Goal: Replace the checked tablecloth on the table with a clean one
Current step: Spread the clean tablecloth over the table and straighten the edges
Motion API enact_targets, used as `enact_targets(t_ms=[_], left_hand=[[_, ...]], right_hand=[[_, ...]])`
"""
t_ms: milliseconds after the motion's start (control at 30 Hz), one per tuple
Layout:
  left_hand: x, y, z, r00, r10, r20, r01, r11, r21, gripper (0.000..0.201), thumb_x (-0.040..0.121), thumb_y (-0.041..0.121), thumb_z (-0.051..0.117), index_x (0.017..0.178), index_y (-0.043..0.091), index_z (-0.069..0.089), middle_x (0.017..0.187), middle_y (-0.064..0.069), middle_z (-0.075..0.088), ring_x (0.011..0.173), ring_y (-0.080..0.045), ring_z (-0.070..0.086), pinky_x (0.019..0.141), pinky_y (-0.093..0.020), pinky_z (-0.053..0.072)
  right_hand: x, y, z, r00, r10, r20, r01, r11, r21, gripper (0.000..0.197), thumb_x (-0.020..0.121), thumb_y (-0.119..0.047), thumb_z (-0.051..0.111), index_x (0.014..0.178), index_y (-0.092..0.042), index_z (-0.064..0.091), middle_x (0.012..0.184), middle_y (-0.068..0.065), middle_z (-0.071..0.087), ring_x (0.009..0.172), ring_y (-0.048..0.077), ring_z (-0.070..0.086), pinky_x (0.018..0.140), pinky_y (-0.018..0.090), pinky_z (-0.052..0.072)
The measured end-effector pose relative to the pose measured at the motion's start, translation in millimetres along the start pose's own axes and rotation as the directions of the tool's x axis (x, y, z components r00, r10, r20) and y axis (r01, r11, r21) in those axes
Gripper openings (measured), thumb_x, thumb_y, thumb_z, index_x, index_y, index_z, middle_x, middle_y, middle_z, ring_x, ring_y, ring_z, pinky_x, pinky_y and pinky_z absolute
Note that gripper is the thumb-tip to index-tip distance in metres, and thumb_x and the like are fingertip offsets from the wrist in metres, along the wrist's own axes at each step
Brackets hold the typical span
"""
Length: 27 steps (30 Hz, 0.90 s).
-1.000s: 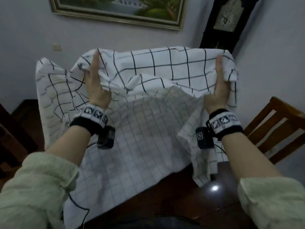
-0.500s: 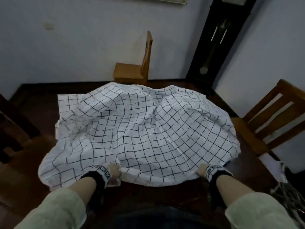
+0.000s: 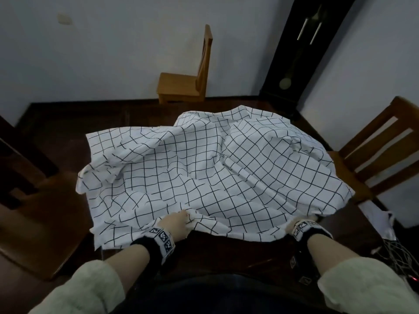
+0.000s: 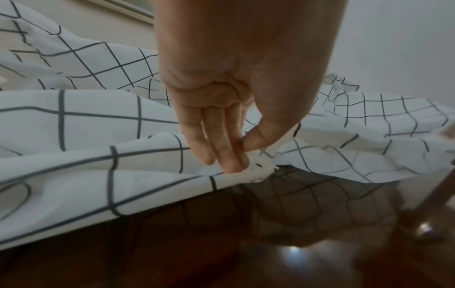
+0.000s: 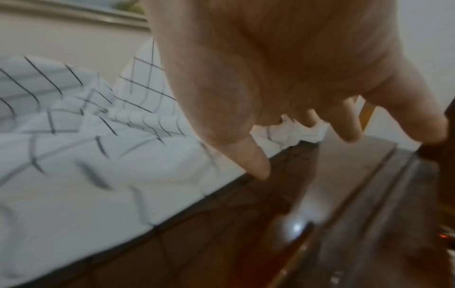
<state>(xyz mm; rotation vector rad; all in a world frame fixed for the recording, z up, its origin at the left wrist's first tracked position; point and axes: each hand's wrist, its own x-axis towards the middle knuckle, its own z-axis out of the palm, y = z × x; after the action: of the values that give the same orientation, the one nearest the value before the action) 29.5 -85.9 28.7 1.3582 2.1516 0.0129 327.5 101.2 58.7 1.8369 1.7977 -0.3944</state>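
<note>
- The checked tablecloth [image 3: 204, 168] lies rumpled over the dark tabletop [image 3: 238, 250], its near edge short of the rim — spreading seems the step in hand.
- Left hand [image 3: 174, 223] pinches the near hem; next, pull it toward the body and smooth the folds.
- Right hand [image 5: 283, 78] — the wrist view shows spread fingers holding nothing, hidden from the head view.

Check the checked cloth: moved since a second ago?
Yes. The checked tablecloth was held up, hiding the wall chair; now it lies crumpled on the table below that chair.
</note>
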Motion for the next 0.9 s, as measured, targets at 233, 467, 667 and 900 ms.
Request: enact_targets(t_ms=[233,467,667,900], left_hand=[[-1.0,23.3,11.1,0.976,0.214,0.049,-0.190,0.933,-0.304,0.031,0.086,0.041,0.050,0.085,0.014,0.064,0.074,0.003,0.060,0.080,-0.018,0.062,0.072,-0.027,0.046],[-17.2,38.1,19.2,0.769,0.397,0.500,-0.053,0.820,-0.569,0.034,0.083,0.008,0.054,0.113,0.013,0.068,0.096,0.004,0.069,0.090,-0.012,0.063,0.070,-0.017,0.048],[-10.8,10.8,25.9,0.999,-0.018,-0.035,0.019,1.000,0.017,0.055,0.087,0.028,0.052,0.141,0.030,0.038,0.148,0.005,0.035,0.135,-0.021,0.033,0.109,-0.039,0.033],[-5.9,-14.6,43.6,0.984,-0.176,-0.016,0.176,0.979,0.105,0.069,0.083,0.042,0.052,0.146,0.036,0.022,0.157,0.001,0.014,0.143,-0.024,0.016,0.115,-0.043,0.015]], right_hand=[[-47.4,-80.2,-8.8,0.691,-0.694,-0.202,0.695,0.714,-0.078,0.073,0.076,-0.026,0.062,0.143,-0.030,0.034,0.152,-0.001,0.026,0.138,0.022,0.028,0.112,0.040,0.027],[-67.9,-100.6,56.2,0.575,-0.792,0.206,0.816,0.539,-0.209,0.066,0.085,-0.022,0.057,0.144,-0.041,0.034,0.143,-0.003,0.047,0.130,0.022,0.045,0.105,0.037,0.038],[-56.1,-88.7,48.2,0.634,-0.739,0.227,0.753,0.523,-0.400,0.053,0.086,-0.004,0.044,0.125,-0.036,0.060,0.116,0.005,0.062,0.110,0.027,0.056,0.099,0.036,0.041],[0.5,-37.0,22.7,0.904,-0.416,0.095,0.394,0.728,-0.561,0.038,0.092,-0.036,0.045,0.130,-0.039,0.045,0.132,0.002,0.054,0.126,0.025,0.044,0.104,0.053,0.024]])
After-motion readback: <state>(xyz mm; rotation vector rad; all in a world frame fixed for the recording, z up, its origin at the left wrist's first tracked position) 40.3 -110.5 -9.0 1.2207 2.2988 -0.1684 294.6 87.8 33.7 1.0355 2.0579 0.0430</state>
